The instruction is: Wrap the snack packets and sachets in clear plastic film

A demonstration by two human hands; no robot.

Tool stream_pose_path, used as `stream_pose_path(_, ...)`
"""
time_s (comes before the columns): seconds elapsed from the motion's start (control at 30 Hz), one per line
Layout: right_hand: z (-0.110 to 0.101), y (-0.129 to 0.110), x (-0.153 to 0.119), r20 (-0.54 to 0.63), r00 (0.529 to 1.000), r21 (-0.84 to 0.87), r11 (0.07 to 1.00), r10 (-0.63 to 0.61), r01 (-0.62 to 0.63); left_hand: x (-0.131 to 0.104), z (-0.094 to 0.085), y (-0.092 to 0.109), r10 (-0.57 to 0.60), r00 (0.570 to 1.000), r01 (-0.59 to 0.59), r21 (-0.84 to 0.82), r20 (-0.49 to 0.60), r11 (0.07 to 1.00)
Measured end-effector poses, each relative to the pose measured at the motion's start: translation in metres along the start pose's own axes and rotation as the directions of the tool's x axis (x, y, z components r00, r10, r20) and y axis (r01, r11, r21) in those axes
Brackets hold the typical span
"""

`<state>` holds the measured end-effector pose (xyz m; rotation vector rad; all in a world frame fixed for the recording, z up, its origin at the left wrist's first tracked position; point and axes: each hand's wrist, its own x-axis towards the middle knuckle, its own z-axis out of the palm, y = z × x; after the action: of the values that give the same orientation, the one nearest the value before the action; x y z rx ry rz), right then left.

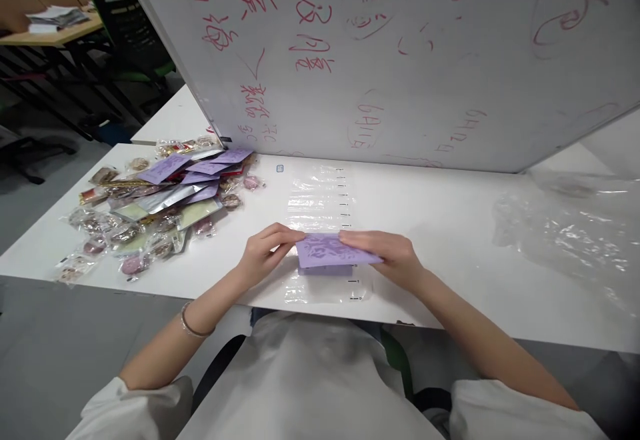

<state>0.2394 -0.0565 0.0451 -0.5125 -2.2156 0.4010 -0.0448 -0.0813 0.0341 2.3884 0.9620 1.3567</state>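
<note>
Between my two hands is a flat purple packet (330, 251) with a darker printed pattern, tilted above the table. My left hand (270, 251) pinches its upper left corner between thumb and fingertips. On the right end, the fingers of my right hand (387, 253) lie over the top edge, with the thumb hidden behind or below. A second purple surface (325, 271) shows just under the packet; whether it is a separate packet I cannot tell. Below lies a column of clear plastic sleeves (320, 203) with small black marks along the right side.
At the left, a heap of purple packets (165, 169), silver pouches (173, 197) and small wrapped items (133, 265) covers the table (430, 207). A whiteboard (400, 93) with red writing stands behind. Crumpled clear plastic (565, 233) lies at the right.
</note>
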Motion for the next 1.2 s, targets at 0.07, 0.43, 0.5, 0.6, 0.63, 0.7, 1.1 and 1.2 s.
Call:
stream_pose_path(0.07,0.005,0.004,-0.009,0.075,0.993,-0.032,0.995,-0.088,0.090,-0.010,0.003,-0.012,-0.006,0.991,-0.003,0.068,0.135,0.998)
stream_pose_path(0.43,0.014,0.016,-0.041,0.451,0.892,-0.187,0.979,0.016,0.077,-0.019,0.009,-0.002,0.013,0.695,-0.169,0.146,0.719,0.975)
stream_pose_path(0.5,0.010,0.005,-0.043,0.477,0.879,-0.199,0.974,-0.003,0.112,-0.021,0.013,-0.003,-0.004,0.682,-0.148,0.143,0.731,0.979)
stream_pose_path(0.6,0.008,-0.003,-0.051,0.480,0.875,-0.218,0.957,-0.066,0.192,-0.020,0.014,-0.004,-0.008,0.679,-0.133,0.135,0.734,0.982)
stream_pose_path(0.63,0.009,-0.003,-0.053,0.470,0.878,-0.236,0.947,-0.087,0.220,-0.019,0.014,-0.004,-0.011,0.681,-0.130,0.135,0.733,0.982)
stream_pose_path(0.7,0.009,-0.001,-0.055,0.464,0.877,-0.267,0.924,-0.126,0.274,-0.016,0.012,-0.002,-0.018,0.681,-0.122,0.137,0.732,0.983)
stream_pose_path(1.1,-0.013,0.012,-0.048,0.586,0.804,-0.266,0.913,-0.102,0.310,-0.022,0.015,0.009,-0.059,0.630,-0.103,0.158,0.774,0.982)
stream_pose_path(1.2,-0.005,0.016,-0.058,0.541,0.818,-0.170,0.927,-0.196,0.334,-0.023,0.016,0.011,-0.056,0.646,-0.103,0.159,0.762,0.982)
